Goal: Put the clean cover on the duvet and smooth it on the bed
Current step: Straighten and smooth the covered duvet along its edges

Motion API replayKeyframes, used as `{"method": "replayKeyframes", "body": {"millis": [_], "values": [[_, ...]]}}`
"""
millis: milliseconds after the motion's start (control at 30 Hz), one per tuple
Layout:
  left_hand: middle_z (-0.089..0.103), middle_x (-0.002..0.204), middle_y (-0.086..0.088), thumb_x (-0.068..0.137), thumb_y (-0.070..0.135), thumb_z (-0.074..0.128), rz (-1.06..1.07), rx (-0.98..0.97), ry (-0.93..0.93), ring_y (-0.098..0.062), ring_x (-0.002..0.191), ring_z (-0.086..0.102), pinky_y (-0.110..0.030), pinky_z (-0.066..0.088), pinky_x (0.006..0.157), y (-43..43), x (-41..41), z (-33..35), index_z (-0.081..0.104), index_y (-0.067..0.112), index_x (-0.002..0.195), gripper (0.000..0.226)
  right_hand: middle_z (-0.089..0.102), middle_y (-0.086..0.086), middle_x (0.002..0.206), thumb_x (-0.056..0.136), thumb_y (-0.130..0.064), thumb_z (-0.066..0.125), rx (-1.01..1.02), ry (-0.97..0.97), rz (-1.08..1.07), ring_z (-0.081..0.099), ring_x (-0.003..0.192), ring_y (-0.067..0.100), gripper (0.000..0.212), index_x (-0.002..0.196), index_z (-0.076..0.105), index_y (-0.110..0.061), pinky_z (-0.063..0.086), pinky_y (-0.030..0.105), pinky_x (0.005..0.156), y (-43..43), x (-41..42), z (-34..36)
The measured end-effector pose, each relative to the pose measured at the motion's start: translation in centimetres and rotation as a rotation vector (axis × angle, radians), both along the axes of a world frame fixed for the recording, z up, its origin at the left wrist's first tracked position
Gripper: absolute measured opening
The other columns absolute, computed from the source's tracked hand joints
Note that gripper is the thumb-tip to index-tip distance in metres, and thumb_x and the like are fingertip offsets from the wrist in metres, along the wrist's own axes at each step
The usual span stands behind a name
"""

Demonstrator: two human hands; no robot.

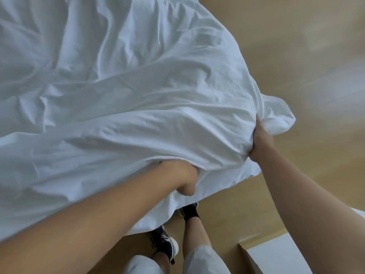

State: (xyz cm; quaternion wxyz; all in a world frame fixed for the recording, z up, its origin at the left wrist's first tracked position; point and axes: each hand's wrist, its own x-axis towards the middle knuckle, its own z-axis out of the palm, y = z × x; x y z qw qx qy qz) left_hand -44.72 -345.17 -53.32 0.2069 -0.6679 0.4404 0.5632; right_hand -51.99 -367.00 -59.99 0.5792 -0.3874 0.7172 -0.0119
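A white duvet in its white cover [118, 95] fills the upper left and middle of the head view, rumpled in long folds. Its near edge is lifted off the floor side. My left hand [181, 178] grips a bunch of the fabric at the near edge, fingers curled into the cloth. My right hand [260, 141] grips the right corner, with a loose flap of cover [276, 117] sticking out past it. The bed under the duvet is hidden.
A light wooden floor [296, 56] lies to the right and below. My legs and dark shoes [166, 244] stand close to the hanging edge. A white object [272, 258] sits at the lower right on the floor.
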Motion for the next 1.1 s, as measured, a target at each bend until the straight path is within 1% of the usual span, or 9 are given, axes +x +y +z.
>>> {"method": "replayKeyframes", "body": {"millis": [133,233,400,500,567,667,867,967,1100], "values": [[0.071,0.088,-0.013,0.098,0.014,0.054,0.559,-0.179,0.302,-0.025,0.072,0.067,-0.033,0.056,0.061,-5.5,7.9,3.4,0.067,0.002,0.097,0.017,0.069,-0.005,0.113,0.035,-0.075,0.09,0.09,-0.061,-0.029,0.064,0.102,0.025,0.1,0.117,0.064,-0.023,0.054,0.045,0.095,0.5,-0.1,-0.9],[0.068,0.108,-0.01,0.096,0.03,0.056,0.726,-0.665,-0.325,-0.027,0.097,0.067,-0.034,0.054,0.074,-10.6,15.0,2.2,0.064,0.011,0.101,0.021,0.068,-0.007,0.098,0.065,-0.054,0.088,-0.065,-0.078,-0.101,0.064,0.09,0.019,0.052,0.096,0.062,-0.02,0.054,0.04,0.089,0.9,-0.2,-1.8],[0.003,0.163,-0.012,0.061,0.075,0.078,0.837,-0.458,-0.595,-0.037,0.146,0.019,-0.055,0.032,0.111,-15.9,20.1,-1.6,-0.005,0.034,0.158,0.134,0.065,-0.012,0.101,0.086,-0.04,0.074,-0.363,-0.05,-0.09,0.063,0.104,0.02,0.04,0.118,0.062,-0.019,0.048,0.032,0.092,1.0,0.1,-3.2],[0.013,0.166,-0.008,0.04,0.074,0.089,0.608,-0.339,-0.412,-0.036,0.15,0.022,-0.053,0.029,0.118,-18.1,21.1,-4.1,-0.018,0.049,0.153,0.158,0.067,-0.012,0.108,0.087,-0.041,0.071,-0.426,-0.053,-0.082,0.064,0.105,0.018,0.039,0.119,0.06,-0.023,0.05,0.039,0.099,0.1,-0.6,-4.0],[0.047,0.149,0.008,0.033,0.076,0.09,0.559,-0.265,-0.213,-0.025,0.136,0.048,-0.046,0.045,0.107,-18.9,22.5,-4.8,0.006,0.058,0.152,0.147,0.067,-0.014,0.106,0.089,-0.038,0.071,-0.418,-0.08,-0.112,0.064,0.104,0.016,0.03,0.114,0.06,-0.026,0.051,0.038,0.097,-0.6,-1.5,-4.1],[0.065,0.102,0.006,0.077,0.057,0.08,0.737,-0.269,0.008,-0.018,0.091,0.066,-0.034,0.058,0.078,-20.0,25.3,-3.9,0.043,0.054,0.139,0.072,0.066,-0.014,0.101,0.091,-0.033,0.07,-0.378,-0.083,-0.178,0.065,0.101,0.017,0.021,0.108,0.059,-0.027,0.049,0.033,0.089,-0.8,-3.0,-4.5],[0.026,0.149,-0.007,0.055,0.059,0.08,-0.117,-0.404,-0.705,-0.03,0.142,0.026,-0.059,0.009,0.118,-23.8,24.2,-6.9,0.024,0.034,0.149,0.113,0.065,-0.012,0.096,0.089,-0.042,0.069,-0.334,0.026,-0.148,0.064,0.098,0.023,0.036,0.114,0.058,-0.019,0.051,0.046,0.097,-1.0,-2.7,-5.9],[0.062,0.112,-0.004,0.069,0.038,0.078,-0.211,-0.419,-0.649,-0.028,0.108,0.059,-0.041,0.04,0.101,-24.5,23.7,-6.2,0.054,0.022,0.118,0.057,0.065,-0.012,0.095,0.09,-0.043,0.067,-0.327,0.02,-0.143,0.063,0.097,0.021,0.032,0.112,0.059,-0.021,0.051,0.043,0.096,-1.0,-2.6,-5.5],[0.066,0.11,-0.023,0.084,0.011,0.069,-0.291,-0.617,-0.864,-0.041,0.105,0.064,-0.039,0.041,0.083,-27.2,27.0,-1.3,0.056,0.009,0.112,0.031,0.064,-0.014,0.09,0.093,-0.049,0.061,-0.388,0.034,-0.08,0.062,0.096,0.018,0.026,0.105,0.063,-0.026,0.048,0.037,0.092,-0.9,-1.8,-4.6]]}}
